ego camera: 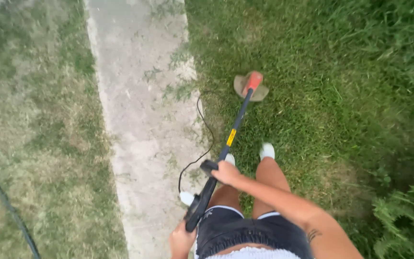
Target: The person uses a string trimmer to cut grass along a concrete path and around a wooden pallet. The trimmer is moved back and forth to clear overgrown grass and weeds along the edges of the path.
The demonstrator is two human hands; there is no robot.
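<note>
Left hand (182, 238), frame bottom: grips trimmer (226, 148) rear handle. Right hand (225, 172), centre: wraps front handle. Head on grass (322, 96), upper centre.

The ground is a grass lawn (322, 96), green and thick from twelve round to four o'clock, paler and patchy from seven to eleven o'clock. A pale concrete strip (140, 120) runs across it from twelve down to six o'clock, strewn with loose grass clippings (178, 88) along its three o'clock edge, and a thin black cord (202, 129) snakes over that edge near the centre. A dark hose (5, 206) lies curved on the dry grass at eight o'clock, and leafy weeds (403, 216) crowd the lawn at four o'clock.
</note>
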